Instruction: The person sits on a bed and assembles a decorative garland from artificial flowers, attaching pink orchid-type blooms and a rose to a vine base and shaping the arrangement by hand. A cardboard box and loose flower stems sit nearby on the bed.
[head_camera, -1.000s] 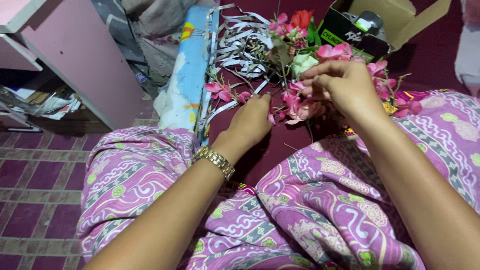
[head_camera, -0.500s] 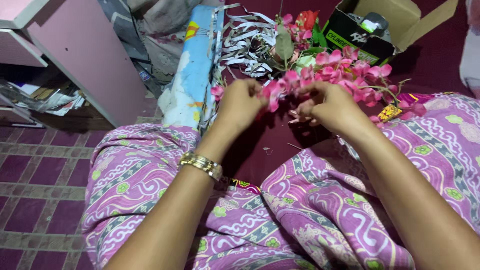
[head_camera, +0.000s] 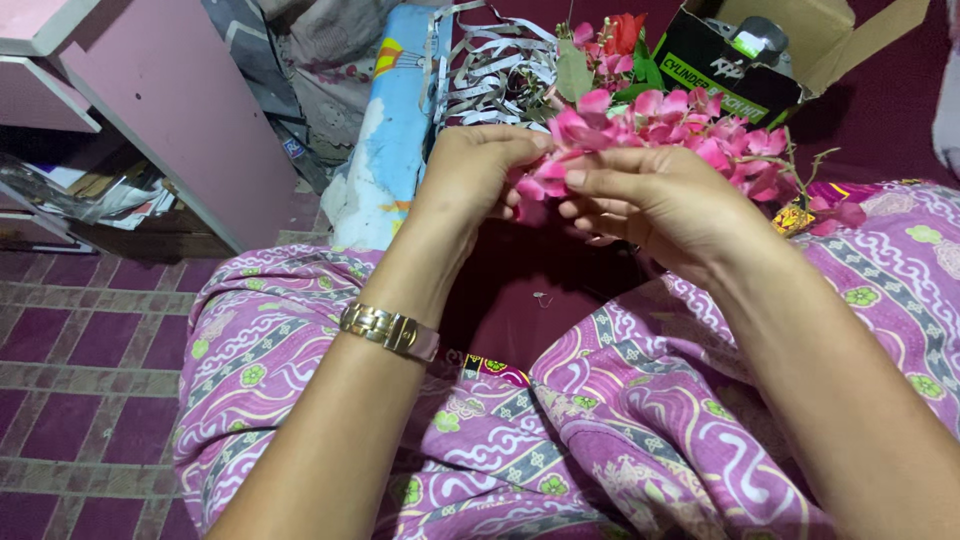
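Two hands in view, both the person's own, raised over the lap. Left hand (head_camera: 478, 172): fingers curled shut, pinching the left end of one spray of pink flowers (head_camera: 668, 132). Right hand (head_camera: 652, 200): fingers bent, thumb and forefinger closed on the same spray just beside the left hand's pinch; the two hands nearly touch. The spray runs from the hands out to the right, above the right knee; blossoms too crowded to count. One bare twig (head_camera: 800, 165) sticks up at its right end.

One gold wristwatch (head_camera: 388, 330) on the left wrist. Lap covered by one purple patterned cloth (head_camera: 560, 440), a dark maroon gap between the knees.

Behind the flowers: one red flower (head_camera: 624, 32) with green leaves, upright. One open cardboard box (head_camera: 800, 60), black and green front panel, flaps up, a dark round object inside; cannot tell what. One heap of grey-white paper strips (head_camera: 490, 70), left of the red flower. One light-blue printed bundle (head_camera: 388, 150), lying along the floor beside the left hand. One pink cabinet (head_camera: 170, 110) at far left, papers (head_camera: 100, 195) stacked under it. Floor (head_camera: 70, 380): maroon tiles.
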